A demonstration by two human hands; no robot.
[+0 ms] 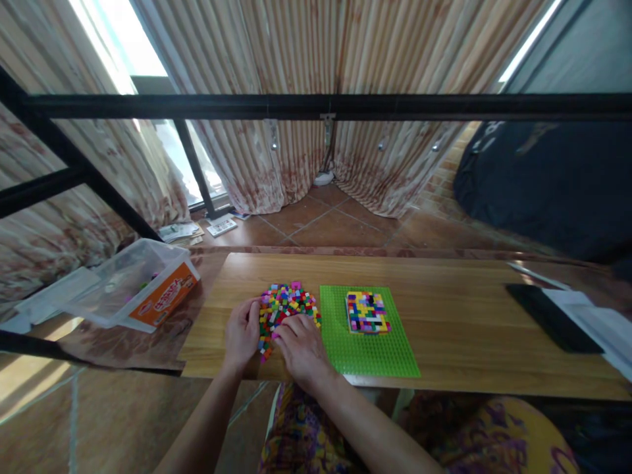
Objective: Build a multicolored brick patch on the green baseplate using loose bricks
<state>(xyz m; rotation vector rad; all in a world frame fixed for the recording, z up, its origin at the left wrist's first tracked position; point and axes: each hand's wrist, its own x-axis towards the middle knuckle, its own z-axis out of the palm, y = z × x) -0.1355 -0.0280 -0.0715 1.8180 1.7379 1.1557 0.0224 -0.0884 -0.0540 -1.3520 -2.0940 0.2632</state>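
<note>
A heap of small multicoloured toy bricks lies on the wooden table in front of me. My left hand rests at the heap's left edge, its fingers curled in towards the thumb; whatever they hold is hidden. Over the near right part of the heap is my right hand, fingers bent down and drawn together among the bricks. A pink brick shows at its fingertips, but I cannot tell whether it is gripped. To the right, a green baseplate bears a low, roughly square block built of mixed-colour bricks.
A clear plastic box with an orange label stands left of the table, a few bricks inside. A dark flat object and white papers lie at the right end. A black metal bar crosses beyond the table.
</note>
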